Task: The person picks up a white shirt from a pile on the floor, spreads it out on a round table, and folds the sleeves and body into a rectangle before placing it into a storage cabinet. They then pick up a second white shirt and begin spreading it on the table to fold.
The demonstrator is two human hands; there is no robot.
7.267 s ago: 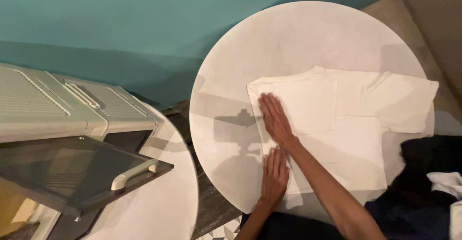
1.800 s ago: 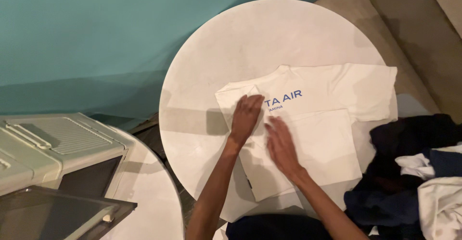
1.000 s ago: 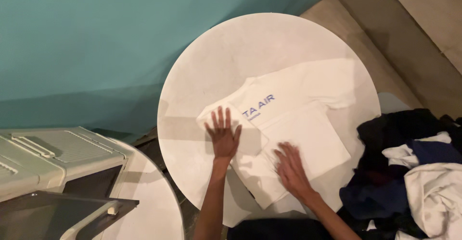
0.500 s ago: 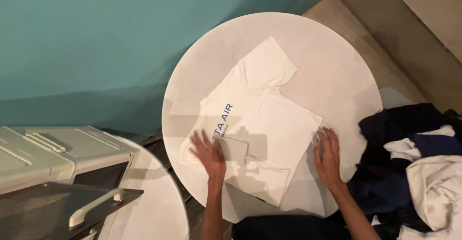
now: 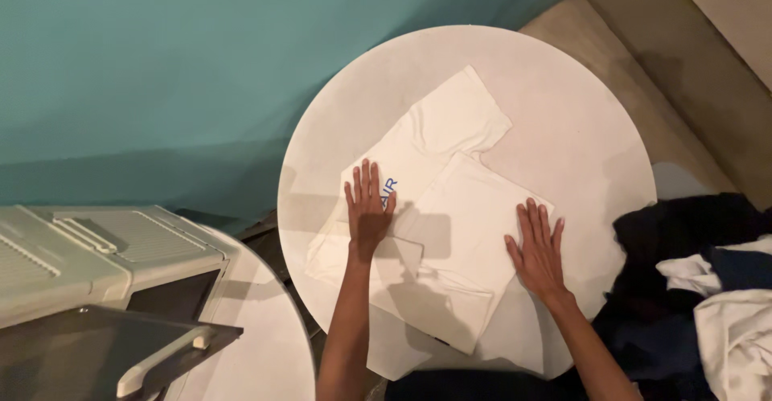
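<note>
The white shirt [image 5: 450, 208] looks light, soft and limp, so it would likely sag and lose its folds if lifted by one corner; a safer hold would be along a folded edge with both hands, or flat from beneath. The cloth seems thin and would probably slide easily on the smooth top of the round bench [image 5: 579, 95]. It lies partly folded near the middle of that bench, one sleeve sticking out toward the far side, a folded panel on top, and some blue lettering showing beside the left hand [image 5: 368, 208]. That hand rests flat on the left part of the shirt, its grip apart with fingers spread and nothing clasped. The right hand [image 5: 537, 248] presses flat at the shirt's right edge, its grip likewise apart and holding nothing. A heap of dark and white clothes [image 5: 708, 280] sits at the right, and a pale lidded box [image 5: 104, 248] stands on another bench at the left.
</note>
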